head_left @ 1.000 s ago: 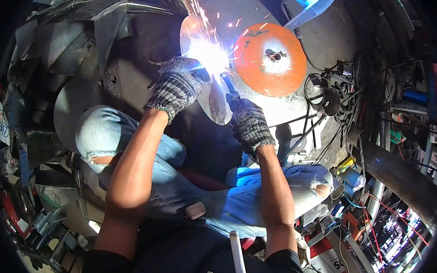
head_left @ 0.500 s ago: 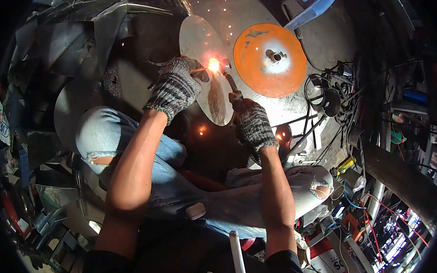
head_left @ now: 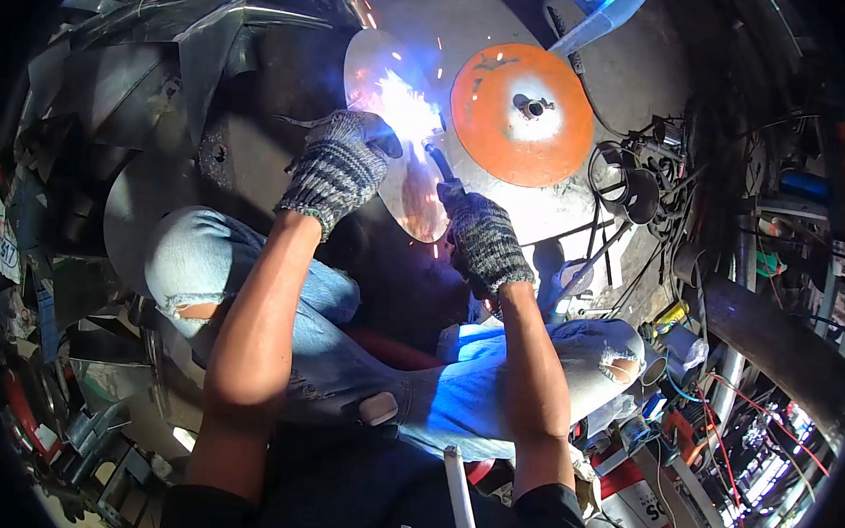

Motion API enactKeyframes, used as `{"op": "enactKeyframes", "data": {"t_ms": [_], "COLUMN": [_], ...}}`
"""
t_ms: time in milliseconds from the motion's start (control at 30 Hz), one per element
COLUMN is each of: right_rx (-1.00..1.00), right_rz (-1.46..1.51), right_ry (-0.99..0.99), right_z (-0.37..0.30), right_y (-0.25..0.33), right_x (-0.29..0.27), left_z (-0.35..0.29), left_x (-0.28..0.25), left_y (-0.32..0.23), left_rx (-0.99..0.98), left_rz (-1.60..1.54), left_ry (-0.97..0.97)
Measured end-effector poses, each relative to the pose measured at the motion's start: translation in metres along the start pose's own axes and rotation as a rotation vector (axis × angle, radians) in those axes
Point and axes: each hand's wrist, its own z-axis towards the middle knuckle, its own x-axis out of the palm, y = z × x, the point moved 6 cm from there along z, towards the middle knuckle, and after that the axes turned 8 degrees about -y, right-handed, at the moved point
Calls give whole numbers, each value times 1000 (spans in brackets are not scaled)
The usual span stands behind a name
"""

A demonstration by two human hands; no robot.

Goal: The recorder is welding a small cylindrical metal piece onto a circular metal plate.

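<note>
My left hand (head_left: 340, 167), in a grey knitted glove, rests on the edge of a thin round metal disc (head_left: 396, 157) and steadies it. My right hand (head_left: 482, 238), gloved the same way, grips a dark welding torch (head_left: 440, 162) whose tip meets the disc. A bright blue-white arc (head_left: 404, 110) burns at the tip and throws sparks. An orange round disc (head_left: 521, 113) with a centre hub lies just right of the arc. My knees in torn blue jeans (head_left: 249, 284) are below the hands.
Cut sheet-metal scraps (head_left: 136, 77) pile up on the left. Coiled cables and wires (head_left: 637, 180) lie right of the orange disc. A dark thick pipe (head_left: 772, 349) and coloured wires sit at the right. A white tube (head_left: 458, 500) is near my lap.
The arc was bright a second ago, faded to a small glow half a second ago, and now flares again with sparks. Both hands stay in nearly the same place.
</note>
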Motion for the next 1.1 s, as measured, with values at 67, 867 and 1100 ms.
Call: {"op": "enactKeyframes", "data": {"t_ms": [67,867,1100], "right_rx": [40,653,290], "right_rz": [7,627,473], "right_ry": [87,20,15], "right_z": [1,-8,-8], "right_y": [3,-40,-38], "right_x": [-5,14,31], "left_z": [-1,2,3], "left_x": [0,5,5], "left_y": [2,14,9], "left_rx": [-60,-98,-95], "left_rz": [-27,-81,-129], "left_ry": [17,3,45]}}
